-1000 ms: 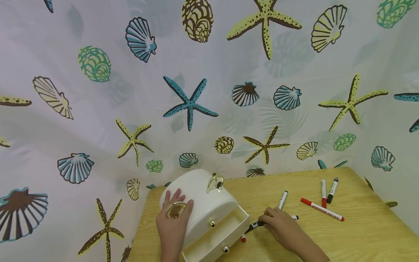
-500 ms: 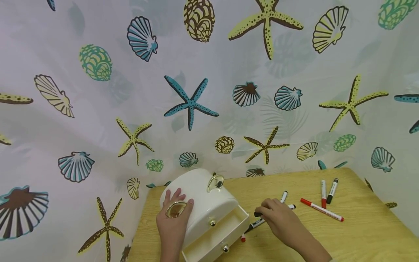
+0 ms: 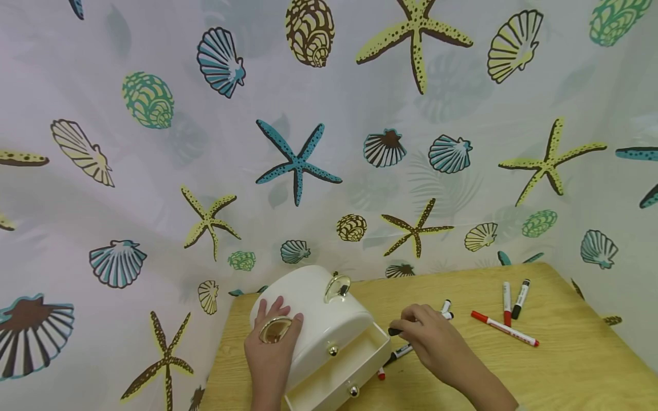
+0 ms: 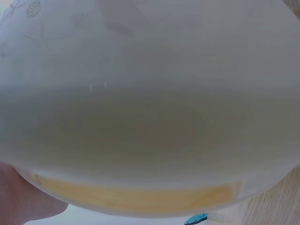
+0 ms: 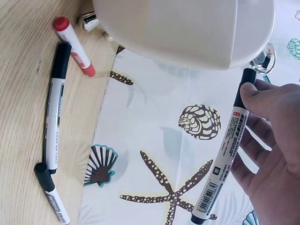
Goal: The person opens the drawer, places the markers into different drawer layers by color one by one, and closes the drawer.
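Observation:
A white rounded storage box (image 3: 308, 314) with gold-rimmed ear shapes stands on the table, its lower drawer (image 3: 334, 374) pulled out. My left hand (image 3: 268, 354) rests on the box's curved side, fingers spread around one gold-rimmed ear. The box fills most of the left wrist view. My right hand (image 3: 432, 342) pinches a black-capped marker (image 5: 225, 145) near its cap, held up off the table just right of the drawer. Below it on the table lie a black-capped marker (image 3: 402, 351) and a red-capped marker (image 3: 381, 374), partly hidden by the drawer.
Behind the right hand lies another black-capped marker (image 3: 446, 305). Farther right are a long red-and-white marker (image 3: 506, 328), a red-capped marker (image 3: 507, 302) and a black-capped one (image 3: 521, 298). A shell-patterned cloth (image 3: 329, 142) hangs behind the table (image 3: 581, 354).
My right hand has lifted a black-capped marker off the table and moved it up and left towards the drawer. My left hand and the box have stayed in place.

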Available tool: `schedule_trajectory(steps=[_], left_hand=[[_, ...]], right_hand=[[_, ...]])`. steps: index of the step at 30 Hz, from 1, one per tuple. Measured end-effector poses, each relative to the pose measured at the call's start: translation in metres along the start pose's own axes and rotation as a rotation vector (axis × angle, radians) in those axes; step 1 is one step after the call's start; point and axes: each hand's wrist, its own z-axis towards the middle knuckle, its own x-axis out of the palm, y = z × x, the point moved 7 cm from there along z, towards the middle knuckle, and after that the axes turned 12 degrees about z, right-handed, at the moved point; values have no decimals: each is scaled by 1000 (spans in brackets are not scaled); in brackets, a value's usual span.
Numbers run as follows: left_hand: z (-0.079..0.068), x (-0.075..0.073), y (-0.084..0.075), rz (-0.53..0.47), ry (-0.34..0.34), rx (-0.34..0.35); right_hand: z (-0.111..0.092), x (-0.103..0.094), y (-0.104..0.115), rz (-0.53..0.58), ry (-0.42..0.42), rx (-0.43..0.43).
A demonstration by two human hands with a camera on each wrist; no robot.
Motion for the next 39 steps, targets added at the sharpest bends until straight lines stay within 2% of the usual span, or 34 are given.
schedule_trajectory(steps=[8, 22, 27, 31, 39], left_hand=[[2, 1, 7, 53, 9, -48], [3, -3, 3, 38, -12, -23], [1, -3, 3, 46, -9, -37], [1, -3, 1, 27, -15, -15], [0, 0, 0, -10, 6, -4]], right_hand=[[6, 4, 19, 11, -9, -72], [21, 26, 59, 75, 35, -170], [20, 36, 70, 103, 44, -235], [21, 41, 77, 135, 25, -294], [22, 51, 85, 170, 84, -297]])
